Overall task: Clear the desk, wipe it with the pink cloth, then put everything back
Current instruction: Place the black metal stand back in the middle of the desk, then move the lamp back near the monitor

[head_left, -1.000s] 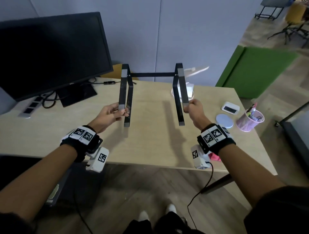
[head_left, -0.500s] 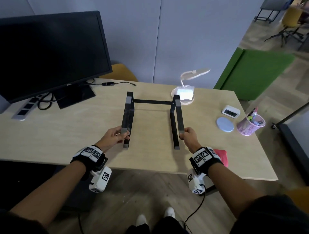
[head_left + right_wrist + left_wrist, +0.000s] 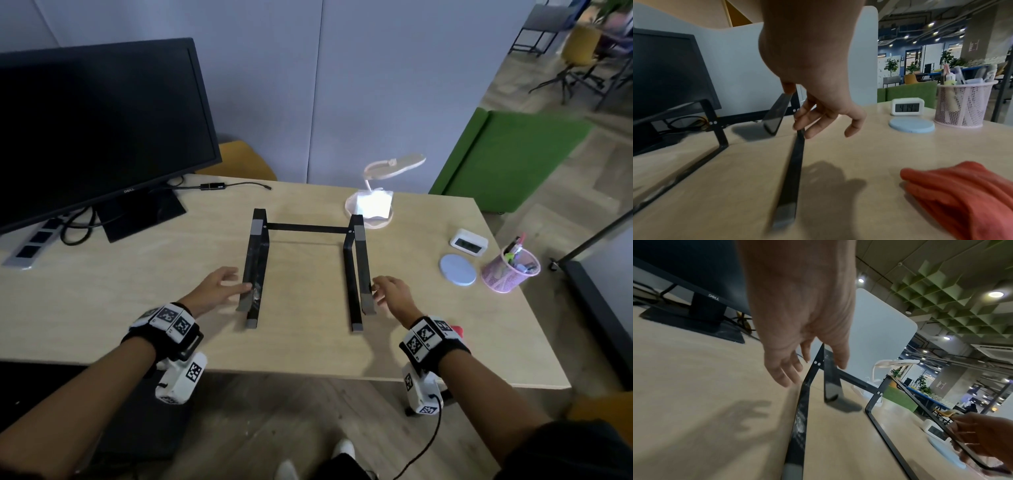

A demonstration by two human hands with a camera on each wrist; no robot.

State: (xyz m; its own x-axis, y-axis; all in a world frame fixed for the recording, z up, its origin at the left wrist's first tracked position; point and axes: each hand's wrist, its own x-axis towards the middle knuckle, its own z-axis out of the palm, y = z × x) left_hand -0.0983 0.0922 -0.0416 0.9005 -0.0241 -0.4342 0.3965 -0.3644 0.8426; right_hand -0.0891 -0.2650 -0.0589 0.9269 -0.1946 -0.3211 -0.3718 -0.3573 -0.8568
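A black metal laptop stand (image 3: 305, 229) rests on the wooden desk (image 3: 137, 291), centred in front of me. My left hand (image 3: 236, 284) hovers beside its left rail (image 3: 800, 415) with fingers straight, not gripping. My right hand (image 3: 380, 291) is next to the right rail (image 3: 793, 170) with fingers loose. In the right wrist view its thumb tip still touches the upper bar. The pink cloth (image 3: 962, 191) lies crumpled near the front right edge, mostly hidden behind my right wrist in the head view.
A black monitor (image 3: 96, 130) and a power strip (image 3: 30, 246) occupy the back left. A lit white lamp (image 3: 371, 205) stands behind the stand. At the right are a white clock (image 3: 468, 242), a blue coaster (image 3: 458, 269) and a pink mesh pen cup (image 3: 510, 270).
The stand came down from the air onto the desk. Both hands, which gripped its rails, have opened and let go.
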